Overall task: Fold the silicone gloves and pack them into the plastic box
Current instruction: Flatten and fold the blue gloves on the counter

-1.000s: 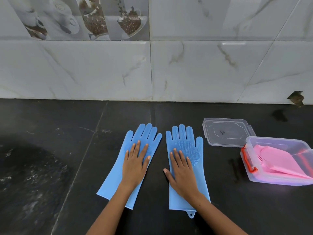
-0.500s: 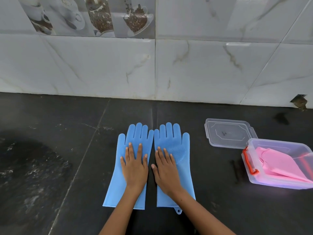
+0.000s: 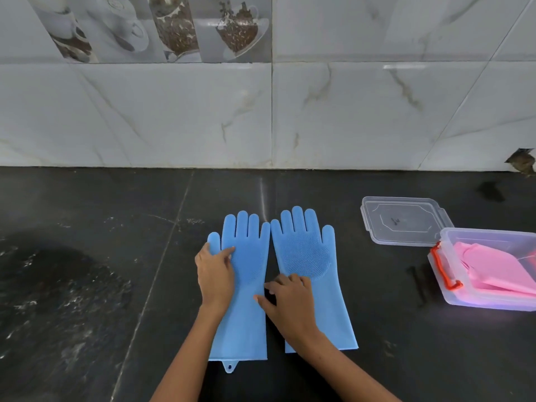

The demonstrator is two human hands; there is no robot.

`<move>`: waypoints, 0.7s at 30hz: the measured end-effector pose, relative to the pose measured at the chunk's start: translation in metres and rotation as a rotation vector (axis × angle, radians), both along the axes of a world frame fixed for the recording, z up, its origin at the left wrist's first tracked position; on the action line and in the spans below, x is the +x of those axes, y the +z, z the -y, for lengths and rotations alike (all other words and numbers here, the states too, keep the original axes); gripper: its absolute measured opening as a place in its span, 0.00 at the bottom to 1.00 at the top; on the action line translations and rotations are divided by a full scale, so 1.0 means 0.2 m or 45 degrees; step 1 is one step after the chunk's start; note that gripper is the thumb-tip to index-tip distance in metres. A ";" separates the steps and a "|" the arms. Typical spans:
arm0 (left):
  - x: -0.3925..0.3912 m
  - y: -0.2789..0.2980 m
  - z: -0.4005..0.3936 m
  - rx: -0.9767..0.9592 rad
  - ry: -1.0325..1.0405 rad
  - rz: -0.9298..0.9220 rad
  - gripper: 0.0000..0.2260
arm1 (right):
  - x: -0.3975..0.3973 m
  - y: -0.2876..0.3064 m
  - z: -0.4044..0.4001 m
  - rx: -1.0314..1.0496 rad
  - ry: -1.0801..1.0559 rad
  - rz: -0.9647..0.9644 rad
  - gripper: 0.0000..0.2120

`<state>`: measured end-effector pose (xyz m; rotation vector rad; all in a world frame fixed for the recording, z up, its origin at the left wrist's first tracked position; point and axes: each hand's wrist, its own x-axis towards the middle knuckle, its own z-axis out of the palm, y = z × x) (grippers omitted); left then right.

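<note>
Two blue gloves lie flat side by side on the dark counter [image 3: 87, 285], fingers toward the wall. The left hand [image 3: 215, 274] rests on the left glove [image 3: 246, 285], fingers relaxed near its thumb. The right hand [image 3: 290, 303] rests with loosely bent fingers on the inner edge of the right glove [image 3: 313, 256], holding nothing. Right of the gloves stands the box [image 3: 452, 285] with pink gloves [image 3: 493, 265] inside, its lid [image 3: 403, 220] just behind it.

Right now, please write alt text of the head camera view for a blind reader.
Two blue silicone gloves lie flat, side by side, on a black countertop; the left hand and right hand rest on them. At right, a clear plastic box holds pink gloves, its lid beside it.
</note>
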<state>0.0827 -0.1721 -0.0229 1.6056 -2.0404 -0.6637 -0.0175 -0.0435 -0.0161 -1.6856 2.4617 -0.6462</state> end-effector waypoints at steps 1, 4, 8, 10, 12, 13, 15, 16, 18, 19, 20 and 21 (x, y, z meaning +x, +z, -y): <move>0.01 0.01 0.02 0.013 0.003 -0.037 0.13 | 0.02 0.02 0.01 0.098 0.003 0.049 0.14; 0.03 0.03 0.09 -0.008 0.066 -0.146 0.14 | 0.06 0.05 0.03 0.151 -0.031 0.188 0.12; 0.08 0.07 0.17 0.133 0.196 -0.319 0.15 | 0.09 0.08 0.05 0.056 -0.153 0.348 0.09; 0.08 0.09 0.18 0.216 0.247 -0.432 0.13 | 0.08 0.10 0.05 -0.039 -0.203 0.439 0.07; 0.07 0.12 0.17 0.322 0.323 -0.641 0.11 | 0.04 0.15 0.04 -0.124 -0.232 0.537 0.06; 0.06 0.14 0.16 0.394 0.362 -0.771 0.11 | 0.02 0.18 0.04 -0.157 -0.251 0.580 0.06; 0.03 0.19 0.14 0.537 0.402 -1.013 0.11 | -0.05 0.24 0.03 -0.190 -0.278 0.638 0.07; 0.01 0.22 0.13 0.597 0.396 -1.107 0.11 | -0.10 0.28 0.01 -0.192 -0.280 0.652 0.07; -0.07 0.30 0.11 0.671 0.338 -1.237 0.12 | -0.20 0.36 -0.02 -0.185 -0.286 0.645 0.07; -0.11 0.35 0.09 0.692 0.295 -1.285 0.12 | -0.25 0.40 -0.03 -0.188 -0.297 0.625 0.06; -0.16 0.40 0.06 0.707 0.243 -1.324 0.12 | -0.30 0.44 -0.06 -0.201 -0.318 0.598 0.06; -0.22 0.45 0.03 0.712 0.192 -1.355 0.12 | -0.34 0.48 -0.09 -0.224 -0.344 0.562 0.06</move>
